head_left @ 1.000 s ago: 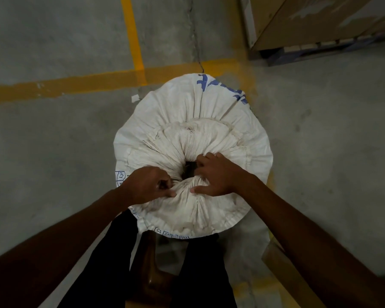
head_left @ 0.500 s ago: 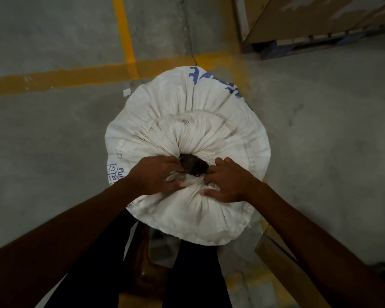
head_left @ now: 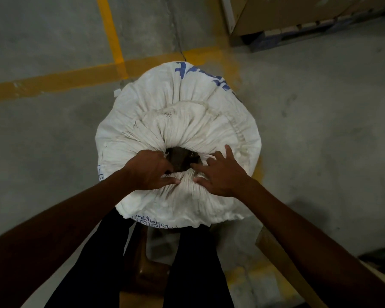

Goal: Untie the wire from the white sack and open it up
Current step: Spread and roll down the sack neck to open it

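Observation:
A white woven sack with blue print stands upright on the concrete floor in front of me. Its gathered mouth shows a dark hole in the middle. My left hand pinches the bunched fabric at the hole's left rim, fingers inside the opening. My right hand rests on the right rim with fingers spread, its thumb and forefinger at the fabric's edge. No wire is visible in this view.
Yellow floor lines cross behind the sack. A cardboard-clad pallet load stands at the upper right. My dark trouser legs and a brown object are below the sack. A tan board lies at lower right.
The dark hole in the sack's mouth has widened. My right hand has spread its fingers and shifted right; my left hand has pushed into the left rim.

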Tool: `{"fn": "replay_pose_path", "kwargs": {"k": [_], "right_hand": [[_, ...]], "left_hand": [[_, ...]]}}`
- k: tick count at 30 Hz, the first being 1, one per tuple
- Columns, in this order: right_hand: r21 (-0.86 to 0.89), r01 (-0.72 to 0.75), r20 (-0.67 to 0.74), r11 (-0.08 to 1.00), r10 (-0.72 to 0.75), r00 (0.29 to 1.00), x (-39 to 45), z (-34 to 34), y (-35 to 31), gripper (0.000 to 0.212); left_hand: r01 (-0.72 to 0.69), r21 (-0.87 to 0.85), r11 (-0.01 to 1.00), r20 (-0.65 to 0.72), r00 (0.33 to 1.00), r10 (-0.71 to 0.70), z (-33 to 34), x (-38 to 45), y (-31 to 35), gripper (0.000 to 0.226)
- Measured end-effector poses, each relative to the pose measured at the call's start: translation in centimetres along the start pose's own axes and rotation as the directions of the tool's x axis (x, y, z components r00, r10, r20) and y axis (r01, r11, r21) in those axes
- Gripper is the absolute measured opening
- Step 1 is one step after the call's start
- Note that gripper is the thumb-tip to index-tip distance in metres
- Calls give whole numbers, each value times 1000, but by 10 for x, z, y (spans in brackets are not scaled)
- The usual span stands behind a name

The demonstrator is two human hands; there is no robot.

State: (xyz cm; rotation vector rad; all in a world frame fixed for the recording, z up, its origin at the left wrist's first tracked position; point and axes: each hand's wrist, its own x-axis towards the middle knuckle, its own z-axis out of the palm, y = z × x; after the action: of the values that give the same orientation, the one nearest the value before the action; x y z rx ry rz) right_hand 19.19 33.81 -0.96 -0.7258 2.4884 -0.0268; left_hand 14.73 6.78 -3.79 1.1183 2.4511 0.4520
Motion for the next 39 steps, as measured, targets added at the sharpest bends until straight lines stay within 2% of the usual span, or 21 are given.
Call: {"fn": "replay_pose_path", "kwargs": {"k": [3,6,7,9,12,15,18,19,22,24,29,31,35,37,39], "right_hand": [[-100,-60,-125,993,48,991,-3,-1,-8,43],[-206,-89,-224,974,41,974,-4,-2,-14,29],[-228,-50,-241,972,-7,970,-3,0,-13,28],[-205,127,-256,970,-178,950,2,6,-12,31],[-3,357,-217,934,-349,912,18,3,-18,38],[207,329,-62,921,-323,944,29,-6,-23,45],[157,350,-101,923,-338,936,35,-12,-29,19],[170,344,-89,924,-333,939,37,-15,-31,17],[162,349,25,923,-357,934,37,-21,-38,34],[166,350,90,922,-368,926,29,-21,-38,37],[311,179,181,934,-242,953,3,-19,-30,33],[375,99,212,922,-190,959,-1,-17,-25,40],[424,-126,397,897,-59,916,-1,-12,-21,55],[536,-219,337,815,31,941,4,-10,-20,60],[695,-262,204,670,165,965,10,-10,-20,67]], "left_hand": [[-139,11,990,-11,990,139,-1,-6,-7,57],[-171,-83,982,55,983,176,-4,-12,-13,46],[-163,-120,979,69,983,171,-6,-14,-14,44],[-107,-188,976,98,987,127,-10,-20,-14,41],[-72,-172,983,113,989,92,-16,-24,-15,42],[-89,-157,984,92,990,104,-16,-28,-18,37],[-106,-181,978,78,989,122,-14,-34,-23,40],[-112,-183,977,76,989,128,-14,-36,-24,42],[-98,-150,984,99,989,113,-14,-40,-24,54],[-77,-110,991,125,988,90,-14,-43,-26,59],[-37,13,999,142,989,35,-12,-49,-27,60],[-21,50,999,146,989,14,-11,-48,-26,61],[141,28,990,184,972,-144,-10,-49,-23,79],[234,-27,972,160,961,-226,-12,-44,-19,87],[332,-130,934,110,941,-319,-17,-36,-12,93]]}}
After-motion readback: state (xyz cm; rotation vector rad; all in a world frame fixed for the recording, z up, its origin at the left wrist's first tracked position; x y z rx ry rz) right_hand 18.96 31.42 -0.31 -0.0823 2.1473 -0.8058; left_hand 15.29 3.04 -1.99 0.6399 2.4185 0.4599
